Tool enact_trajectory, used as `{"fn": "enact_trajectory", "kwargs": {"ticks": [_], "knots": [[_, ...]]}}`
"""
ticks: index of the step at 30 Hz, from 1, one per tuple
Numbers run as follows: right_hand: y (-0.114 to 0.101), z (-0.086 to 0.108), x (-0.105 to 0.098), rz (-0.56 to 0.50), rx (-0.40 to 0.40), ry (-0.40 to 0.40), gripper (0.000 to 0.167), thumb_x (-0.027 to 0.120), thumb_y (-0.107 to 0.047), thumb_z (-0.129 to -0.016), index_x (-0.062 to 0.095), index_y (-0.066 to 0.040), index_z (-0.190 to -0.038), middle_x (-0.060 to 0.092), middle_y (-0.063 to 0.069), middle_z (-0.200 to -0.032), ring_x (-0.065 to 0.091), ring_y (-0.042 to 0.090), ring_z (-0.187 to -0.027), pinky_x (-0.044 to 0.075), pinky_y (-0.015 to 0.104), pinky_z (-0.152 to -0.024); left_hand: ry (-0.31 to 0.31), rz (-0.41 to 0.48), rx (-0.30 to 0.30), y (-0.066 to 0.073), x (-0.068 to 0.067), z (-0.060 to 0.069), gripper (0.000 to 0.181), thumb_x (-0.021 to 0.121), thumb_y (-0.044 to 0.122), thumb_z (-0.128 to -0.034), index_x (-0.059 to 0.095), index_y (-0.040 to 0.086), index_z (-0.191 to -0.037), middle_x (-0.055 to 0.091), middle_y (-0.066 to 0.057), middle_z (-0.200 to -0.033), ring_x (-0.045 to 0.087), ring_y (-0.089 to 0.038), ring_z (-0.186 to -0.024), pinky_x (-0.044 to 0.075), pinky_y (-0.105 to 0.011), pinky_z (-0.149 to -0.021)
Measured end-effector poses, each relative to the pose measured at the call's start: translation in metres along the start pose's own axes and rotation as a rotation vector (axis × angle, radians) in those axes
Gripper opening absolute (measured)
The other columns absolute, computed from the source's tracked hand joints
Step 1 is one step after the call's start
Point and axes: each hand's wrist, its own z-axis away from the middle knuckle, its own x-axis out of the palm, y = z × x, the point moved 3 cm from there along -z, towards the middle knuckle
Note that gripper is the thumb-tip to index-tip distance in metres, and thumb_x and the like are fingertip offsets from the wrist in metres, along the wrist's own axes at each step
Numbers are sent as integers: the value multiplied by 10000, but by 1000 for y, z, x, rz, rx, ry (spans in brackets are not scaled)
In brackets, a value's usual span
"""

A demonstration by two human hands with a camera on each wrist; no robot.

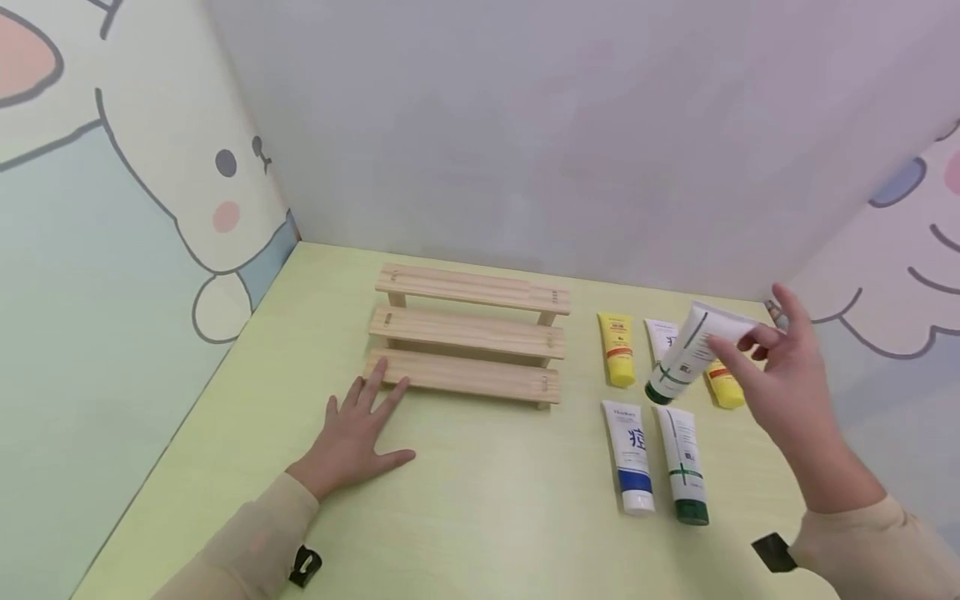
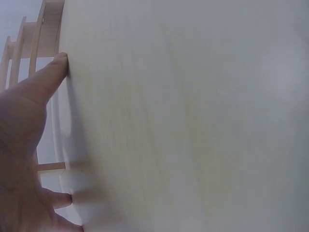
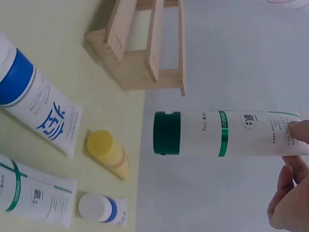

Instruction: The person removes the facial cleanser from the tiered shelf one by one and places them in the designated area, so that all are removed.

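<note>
My right hand [image 1: 787, 379] pinches a white tube with a dark green cap [image 1: 686, 354] by its flat end, holding it raised and tilted, cap down. In the right wrist view the same tube [image 3: 231, 134] lies across the picture, thumb on one side and fingers beneath. My left hand [image 1: 356, 433] is spread on the table, its longer fingertips touching the lowest step of a three-step wooden rack [image 1: 468, 333]. The left wrist view shows that hand [image 2: 24, 125] with its thumb reaching toward the tabletop.
Below the held tube lie a white tube with a blue band [image 1: 628, 457] and another green-capped tube [image 1: 681, 465]. Behind are a yellow tube [image 1: 617, 348], a partly hidden white tube [image 1: 662, 335] and a second yellow tube [image 1: 724, 385]. Walls close off the back and both sides.
</note>
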Motion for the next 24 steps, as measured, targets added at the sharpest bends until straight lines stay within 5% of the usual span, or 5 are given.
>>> {"fn": "enact_trajectory", "kwargs": {"ticks": [5, 7, 10, 12, 24], "knots": [[34, 4, -26, 3, 120, -134, 972, 653, -241, -1046, -71, -268, -1694, 582, -215, -853, 443, 32, -838, 360, 202, -577, -3, 5, 6, 0, 0, 1, 1030, 776, 611, -862, 282, 208, -1670, 48, -185, -1759, 357, -603, -1466, 311, -886, -1022], [48, 7, -35, 53, 178, -194, 989, 629, -290, -1059, -133, -210, -1685, 720, -26, -1050, 563, 109, -991, 513, 198, -808, -7, 1, 6, 0, 0, 2, 1031, 769, 614, -866, 272, 211, -1673, 37, -182, -1762, 351, -604, -1469, 308, -884, -1026], [72, 11, -45, 152, 268, -298, 1046, 600, -377, -1067, -221, -69, -1638, 554, 365, -1454, 546, 444, -1336, 427, 592, -1159, -11, -9, 3, -2, -2, 3, 1030, 763, 615, -872, 262, 210, -1676, 26, -181, -1763, 344, -605, -1473, 307, -883, -1030], [87, 13, -49, 193, 322, -384, 1075, 573, -411, -1076, -272, 11, -1588, 256, 513, -1520, 323, 683, -1399, 254, 828, -1083, -8, -15, 1, -2, -4, 4, 1029, 762, 615, -873, 263, 207, -1676, 27, -183, -1763, 345, -605, -1471, 310, -883, -1028], [160, 26, -27, 265, 531, -687, 1215, 571, -530, -1047, -323, 173, -1476, 178, 509, -1543, 165, 733, -1392, 277, 820, -1068, -27, -14, -22, -7, -9, 10, 1036, 757, 616, -878, 240, 215, -1682, 4, -178, -1765, 329, -605, -1483, 299, -885, -1034]]}}
